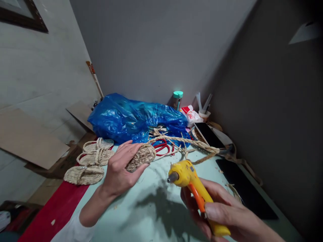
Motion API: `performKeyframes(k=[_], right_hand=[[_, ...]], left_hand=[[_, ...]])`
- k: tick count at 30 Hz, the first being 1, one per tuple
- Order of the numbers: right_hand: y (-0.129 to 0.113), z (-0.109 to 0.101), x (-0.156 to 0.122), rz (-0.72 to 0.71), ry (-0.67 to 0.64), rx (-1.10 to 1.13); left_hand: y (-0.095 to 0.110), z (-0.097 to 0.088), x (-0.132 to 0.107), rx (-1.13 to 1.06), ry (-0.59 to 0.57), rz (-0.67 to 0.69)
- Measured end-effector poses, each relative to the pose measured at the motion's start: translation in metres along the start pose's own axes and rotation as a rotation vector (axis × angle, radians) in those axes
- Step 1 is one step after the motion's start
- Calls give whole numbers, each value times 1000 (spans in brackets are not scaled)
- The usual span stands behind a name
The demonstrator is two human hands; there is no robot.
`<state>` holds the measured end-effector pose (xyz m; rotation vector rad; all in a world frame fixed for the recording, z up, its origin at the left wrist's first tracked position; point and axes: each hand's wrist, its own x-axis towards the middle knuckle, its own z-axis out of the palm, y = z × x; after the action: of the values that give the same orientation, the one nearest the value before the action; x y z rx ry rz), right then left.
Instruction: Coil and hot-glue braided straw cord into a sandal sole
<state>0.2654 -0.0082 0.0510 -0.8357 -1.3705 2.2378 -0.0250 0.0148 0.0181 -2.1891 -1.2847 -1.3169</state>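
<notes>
Head view: the only view supplied; all lines below are read from it.
Left hand [121, 168]: wrapped around the woven straw sole [141, 157], thumb on the near face, fingers curled over the top edge. The grip is closed on it.
Woven straw sole: held tilted just above the table [151, 208], left of centre, in front of the blue plastic bag [131, 117].
Right hand [222, 211]: clenched round the handle of the glue gun [191, 181], thumb laid along the near side.
Glue gun: yellow body, orange trigger. Held to the lower right of the sole, nozzle aimed left towards it, clearly apart from it. Whether the trigger is squeezed cannot be told.
Braided rope [186, 143]: seen running from the far end of the sole to the right, passed behind the glue gun, ended near the phone [208, 134].
Straw sandals [88, 161]: three woven pieces laid at the left table edge, just beside the left hand.
Red scissors [161, 147]: handles partly crossed by the rope, between sole and bag.
Phone: screen dark, laid far right by the wall.
Jar [178, 99]: teal lid, stood behind the bag against the wall.
Red cloth [55, 208]: laid along the left table edge, near the sandals.
Cardboard [27, 137]: sheets laid on the floor at left.
</notes>
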Motion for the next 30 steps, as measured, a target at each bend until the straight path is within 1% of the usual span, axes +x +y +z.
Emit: performKeyframes(k=[1, 2, 3, 4, 6, 7, 8, 10, 13, 15, 17, 20, 22, 24, 30], right_hand=[[-4, -1, 7, -38, -53, 44], [-9, -2, 15, -84, -70, 76], [-12, -4, 22, -142, -46, 89], [-15, -8, 29, -207, 12, 82], [-18, -17, 38, -324, 184, 51], [-18, -22, 40, -359, 276, 26], [-16, -27, 40, -371, 355, -7], [-10, -35, 37, -344, 455, -90], [0, -42, 30, -299, 513, -231], [1, -41, 25, -289, 529, -303], [-1, -40, 22, -263, 508, -335], [-6, -41, 17, -203, 434, -388], [-6, -43, 12, -175, 423, -463], [-3, -47, 6, -151, 428, -503], [2, -50, -8, -129, 429, -338]], left_hand=[[1, 2, 0, -13, -7, 11], [3, 3, -1, -33, -18, 25], [4, 3, 0, -57, -31, 40], [5, 3, 0, -81, -44, 57], [7, 2, 1, -123, -64, 91], [8, 1, 2, -138, -71, 105], [8, 0, 3, -149, -75, 114], [9, -2, 4, -168, -85, 127], [10, -4, 5, -191, -135, 133], [11, -4, 5, -204, -174, 143], [12, -4, 3, -209, -204, 135], [12, -4, 1, -203, -226, 82], [11, -4, -2, -201, -230, 50], [10, -5, -4, -194, -241, 51], [9, -6, -6, -159, -290, 25]])
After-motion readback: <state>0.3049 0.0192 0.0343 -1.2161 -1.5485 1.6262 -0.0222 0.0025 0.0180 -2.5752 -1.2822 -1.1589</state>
